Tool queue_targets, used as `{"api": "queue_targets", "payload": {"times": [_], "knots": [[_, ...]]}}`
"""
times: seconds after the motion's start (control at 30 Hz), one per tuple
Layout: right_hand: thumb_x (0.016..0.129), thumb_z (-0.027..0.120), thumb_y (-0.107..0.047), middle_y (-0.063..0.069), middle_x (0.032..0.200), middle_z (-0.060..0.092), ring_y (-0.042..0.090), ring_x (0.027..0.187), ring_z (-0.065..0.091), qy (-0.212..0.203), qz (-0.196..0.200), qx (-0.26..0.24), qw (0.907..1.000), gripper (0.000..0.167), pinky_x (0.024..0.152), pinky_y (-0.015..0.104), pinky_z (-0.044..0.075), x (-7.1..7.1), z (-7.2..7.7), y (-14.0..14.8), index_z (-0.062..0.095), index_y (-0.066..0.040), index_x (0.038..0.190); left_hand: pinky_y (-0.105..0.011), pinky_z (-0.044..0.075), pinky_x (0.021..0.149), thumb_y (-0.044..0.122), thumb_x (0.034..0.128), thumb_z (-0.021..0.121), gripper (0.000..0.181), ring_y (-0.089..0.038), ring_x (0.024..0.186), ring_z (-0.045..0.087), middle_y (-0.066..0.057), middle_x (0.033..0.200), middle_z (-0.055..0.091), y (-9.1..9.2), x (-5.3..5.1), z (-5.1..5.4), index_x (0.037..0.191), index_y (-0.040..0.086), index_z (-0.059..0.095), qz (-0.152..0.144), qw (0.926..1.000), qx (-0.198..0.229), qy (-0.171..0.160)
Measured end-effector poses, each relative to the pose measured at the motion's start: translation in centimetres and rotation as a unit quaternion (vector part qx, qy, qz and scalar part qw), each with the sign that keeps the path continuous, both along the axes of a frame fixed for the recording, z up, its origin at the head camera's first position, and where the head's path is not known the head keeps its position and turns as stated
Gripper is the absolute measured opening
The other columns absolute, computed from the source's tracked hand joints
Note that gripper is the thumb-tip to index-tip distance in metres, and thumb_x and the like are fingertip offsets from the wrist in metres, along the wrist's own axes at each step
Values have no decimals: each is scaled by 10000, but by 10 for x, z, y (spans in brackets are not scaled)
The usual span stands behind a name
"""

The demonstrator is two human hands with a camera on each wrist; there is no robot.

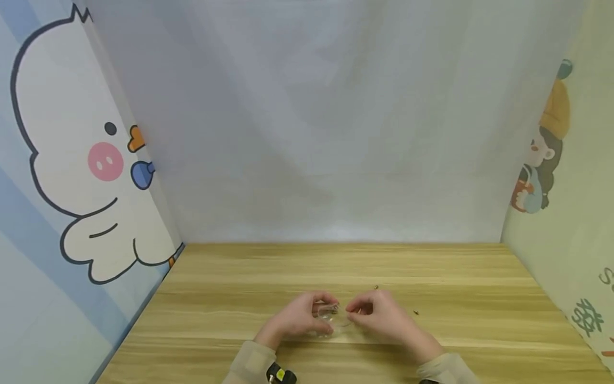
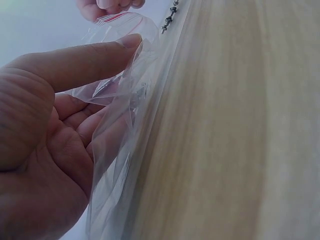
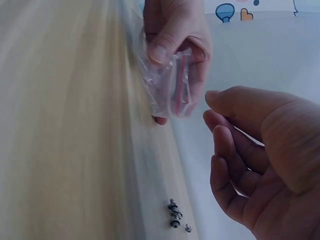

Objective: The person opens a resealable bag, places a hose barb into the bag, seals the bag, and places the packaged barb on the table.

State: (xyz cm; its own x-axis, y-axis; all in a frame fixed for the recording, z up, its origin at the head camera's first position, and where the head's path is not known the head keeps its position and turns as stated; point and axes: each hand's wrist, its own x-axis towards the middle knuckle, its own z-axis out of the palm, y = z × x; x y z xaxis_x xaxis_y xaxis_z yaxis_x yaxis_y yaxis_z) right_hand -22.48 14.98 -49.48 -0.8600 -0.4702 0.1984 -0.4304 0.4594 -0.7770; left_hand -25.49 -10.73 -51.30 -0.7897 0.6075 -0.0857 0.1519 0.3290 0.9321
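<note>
A clear plastic zip bag (image 1: pixel 341 318) with a red strip along its mouth is held in my left hand (image 1: pixel 304 316). Thumb and fingers grip it from both sides, as the left wrist view shows at the bag (image 2: pixel 112 145) and hand (image 2: pixel 55 110). Near the bag's mouth is my right hand (image 1: pixel 379 313). In the right wrist view that hand (image 3: pixel 255 150) has loosely bent fingers, thumb and index tips close together, slightly apart from the bag (image 3: pixel 170 90); I see nothing between them. Small dark metal fasteners (image 3: pixel 175 214) lie on the table, their exact kind unclear.
On the wood-grain table (image 1: pixel 216 298), one small metal piece (image 1: pixel 376 287) lies behind the right hand and another (image 1: pixel 416 312) to its right. A pale backdrop (image 1: pixel 307 133) stands behind the table, with printed cartoon panels on both sides.
</note>
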Motion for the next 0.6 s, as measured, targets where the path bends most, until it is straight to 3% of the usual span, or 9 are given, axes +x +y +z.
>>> {"api": "queue_targets", "payload": {"times": [0.23, 0.6], "knots": [[957, 810, -126, -44, 956, 754, 61, 820, 652, -212, 127, -72, 9997, 157, 725, 254, 579, -3, 5, 18, 803, -34, 1084, -247, 567, 960, -20, 804, 895, 557, -197, 1215, 671, -13, 1308, 699, -1, 2, -1, 1308, 81, 682, 5, 10000, -9, 86], [956, 802, -101, -3, 983, 763, 56, 833, 657, -242, -66, 31, 9997, 150, 740, 252, 578, -9, 0, 51, 799, -20, 1082, -253, 577, 945, -29, 783, 898, 574, -183, 1179, 670, -10, 1293, 701, -1, 2, -2, 1306, 79, 686, 27, 10000, 18, 94]]}}
